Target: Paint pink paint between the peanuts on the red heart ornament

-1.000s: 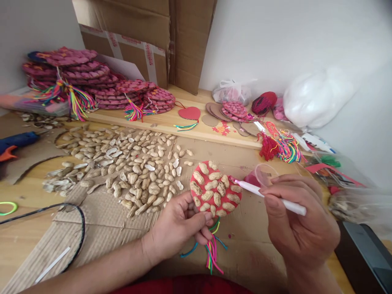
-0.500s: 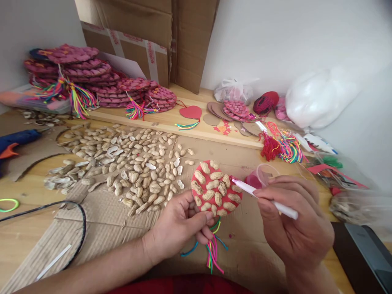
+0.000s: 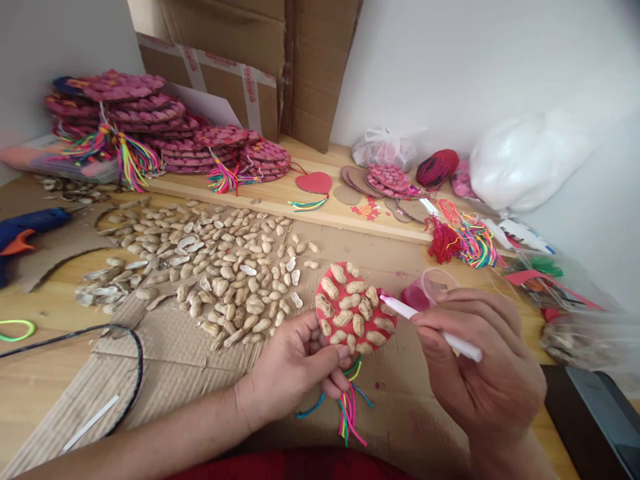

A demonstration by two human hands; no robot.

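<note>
Pen (image 3: 401,309) slants, tip up-left toward red cutout (image 3: 371,324).

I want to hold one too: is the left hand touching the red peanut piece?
Touching. The head view shows the left hand pinching the red peanut piece by its lower edge, thumb in front.

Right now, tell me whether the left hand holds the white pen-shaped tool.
No, the right hand grips the white pen-shaped tool, while the left hand holds the red piece dotted with peanuts.
</note>
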